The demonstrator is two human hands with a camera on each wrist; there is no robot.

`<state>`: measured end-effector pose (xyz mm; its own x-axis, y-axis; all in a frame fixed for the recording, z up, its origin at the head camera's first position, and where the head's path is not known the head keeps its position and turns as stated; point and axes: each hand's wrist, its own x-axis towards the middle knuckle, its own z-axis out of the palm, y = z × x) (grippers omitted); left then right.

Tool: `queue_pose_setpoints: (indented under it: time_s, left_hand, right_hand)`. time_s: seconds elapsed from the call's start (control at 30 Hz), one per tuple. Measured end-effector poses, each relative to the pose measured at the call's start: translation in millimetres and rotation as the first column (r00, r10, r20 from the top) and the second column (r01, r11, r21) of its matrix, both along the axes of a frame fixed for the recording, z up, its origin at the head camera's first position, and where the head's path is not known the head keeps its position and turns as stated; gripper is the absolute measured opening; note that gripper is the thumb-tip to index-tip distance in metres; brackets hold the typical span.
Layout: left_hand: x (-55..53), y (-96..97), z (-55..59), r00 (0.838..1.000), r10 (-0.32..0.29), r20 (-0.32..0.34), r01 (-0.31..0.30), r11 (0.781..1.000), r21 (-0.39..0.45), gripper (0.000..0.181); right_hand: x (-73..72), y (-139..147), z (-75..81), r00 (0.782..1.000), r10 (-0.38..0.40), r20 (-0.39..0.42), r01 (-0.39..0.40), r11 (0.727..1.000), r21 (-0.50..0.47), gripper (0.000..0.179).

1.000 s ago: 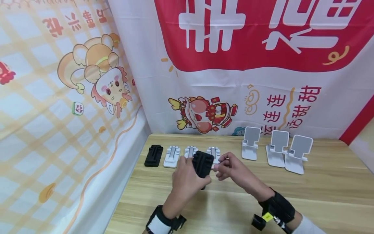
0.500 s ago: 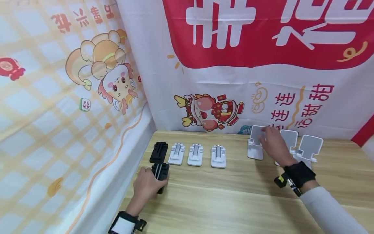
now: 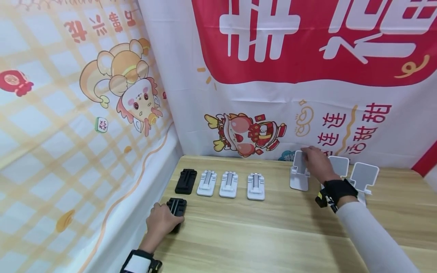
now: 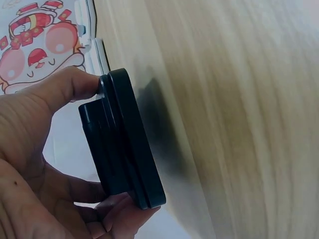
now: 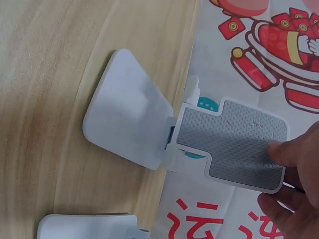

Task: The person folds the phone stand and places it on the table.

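Observation:
My left hand grips a folded black phone stand by its edges at the table's left side. In the left wrist view, the thumb and fingers span the black stand, which is held close over the wood with its shadow beside it. Toward the back right, my right hand pinches the upper edge of an unfolded white phone stand. The right wrist view shows the thumb on the grey textured pad of that stand and fingers behind it, its white base lying on the table.
Along the back left lie another folded black stand and three folded white ones, the nearest to the right hand being a white stand. Two more unfolded white stands stand right of the right hand. A printed cloth hangs behind the table.
My hands have moved apart: the left carried the black stand left and down toward the table's left edge, while the right reached right and took hold of the unfolded white stand's top.

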<state>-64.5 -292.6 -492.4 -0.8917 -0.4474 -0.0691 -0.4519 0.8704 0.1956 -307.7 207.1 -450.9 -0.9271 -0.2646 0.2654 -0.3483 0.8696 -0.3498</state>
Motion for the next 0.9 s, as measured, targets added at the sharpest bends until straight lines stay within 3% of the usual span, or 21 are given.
queue_pose_setpoints:
  time_s: [0.33,0.47,0.6,0.7,0.8,0.87,0.9]
  left_hand:
    - [-3.0,2.8,-10.3,0.998,-0.015,0.061,0.014,1.0,0.026,0.071]
    - [-3.4,6.9,-10.1,0.997,-0.027,0.068,0.024,0.999,0.043,0.068]
    - [0.0,12.7,-5.5,0.998,-0.042,0.052,0.042,0.999,0.013,0.077]
    - [4.2,25.2,4.9,0.997,-0.068,-0.033,0.068,0.998,-0.011,0.081]
    - [5.5,48.8,21.8,0.976,-0.1,-0.191,0.117,0.99,0.075,0.071]
    - [4.0,69.3,34.9,0.949,-0.109,-0.296,0.178,0.96,0.216,0.06]
    - [3.0,80.3,41.3,0.933,-0.104,-0.344,0.213,0.93,0.299,0.054]
  right_hand:
    - [-5.6,4,8.6,0.998,-0.008,-0.062,0.005,0.999,-0.042,0.024]
    - [-5.6,8,9.1,0.996,-0.008,-0.084,0.004,0.999,-0.044,0.021]
    - [1.3,4,13.8,0.991,0.041,-0.128,-0.049,0.997,-0.055,0.021]
    - [13.7,-7,23.6,0.977,0.08,-0.195,-0.091,0.994,-0.052,0.021]
    - [32.7,-22,40.2,0.963,0.108,-0.248,-0.13,0.989,-0.074,0.024]
    - [46.3,-34,52.9,0.954,0.141,-0.265,-0.175,0.979,-0.107,0.027]
    - [53.6,-40,60.1,0.951,0.166,-0.259,-0.204,0.971,-0.127,0.029]
